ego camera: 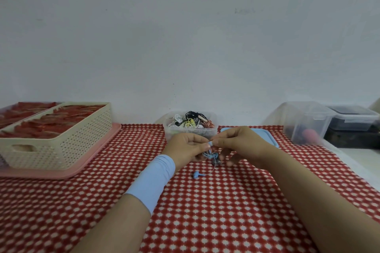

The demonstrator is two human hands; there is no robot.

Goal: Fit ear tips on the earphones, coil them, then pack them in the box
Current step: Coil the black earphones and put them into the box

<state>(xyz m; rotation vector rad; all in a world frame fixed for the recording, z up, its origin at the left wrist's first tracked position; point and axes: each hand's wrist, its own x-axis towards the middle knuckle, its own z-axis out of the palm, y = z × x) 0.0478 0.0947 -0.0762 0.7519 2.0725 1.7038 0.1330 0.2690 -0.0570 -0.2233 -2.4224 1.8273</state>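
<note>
Blue earphones (210, 153), cord bunched; left hand (186, 146) and right hand (240, 141) pinch them.

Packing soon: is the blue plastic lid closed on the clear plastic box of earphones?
No, the blue plastic lid lies on the red checked cloth beside the open clear plastic box.

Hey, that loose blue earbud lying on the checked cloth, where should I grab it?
Probably pinch the blue earbud from above, across its narrower stem, just right of the wider rounded head. It lies flat on its side, so the stem is exposed on top.
</note>
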